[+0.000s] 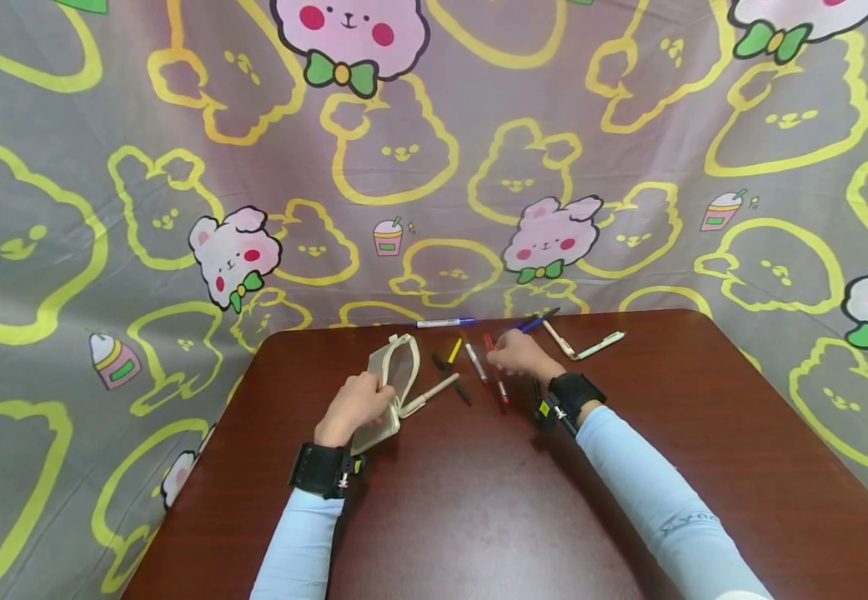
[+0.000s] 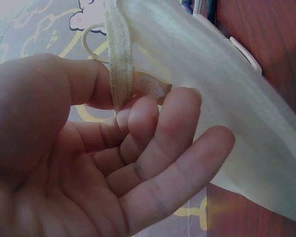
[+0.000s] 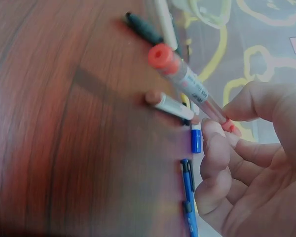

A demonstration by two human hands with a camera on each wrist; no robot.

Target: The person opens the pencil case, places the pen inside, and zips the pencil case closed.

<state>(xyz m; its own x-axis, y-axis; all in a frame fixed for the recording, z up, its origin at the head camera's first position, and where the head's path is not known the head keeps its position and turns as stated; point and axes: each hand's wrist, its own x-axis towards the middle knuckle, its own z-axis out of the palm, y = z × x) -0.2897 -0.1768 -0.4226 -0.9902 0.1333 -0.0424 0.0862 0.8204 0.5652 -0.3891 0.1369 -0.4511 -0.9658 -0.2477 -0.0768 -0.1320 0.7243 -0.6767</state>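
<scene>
My left hand (image 1: 358,404) pinches the zipped edge of a cream pencil pouch (image 2: 237,133) between thumb and fingers. In the head view the pouch stands tilted on the table, its mouth gaping to the right. A clear-barrelled red pen (image 3: 195,89) is pinched near one end by my right hand (image 1: 522,357). Its red-tipped far end points toward the near side of the table, and the pen looks raised above the tabletop in the right wrist view. A white pen (image 1: 429,396) lies against the pouch's right side. What the pouch contains is mostly hidden.
Between the hands lie a yellow-and-black pen (image 1: 454,352), a dark pen (image 1: 464,392) and a whitish marker (image 1: 476,364). Farther back are a blue-capped marker (image 1: 444,322) and a blue pen (image 1: 540,321). A pale green pen (image 1: 600,345) lies right. A patterned curtain (image 1: 418,167) hangs behind the table.
</scene>
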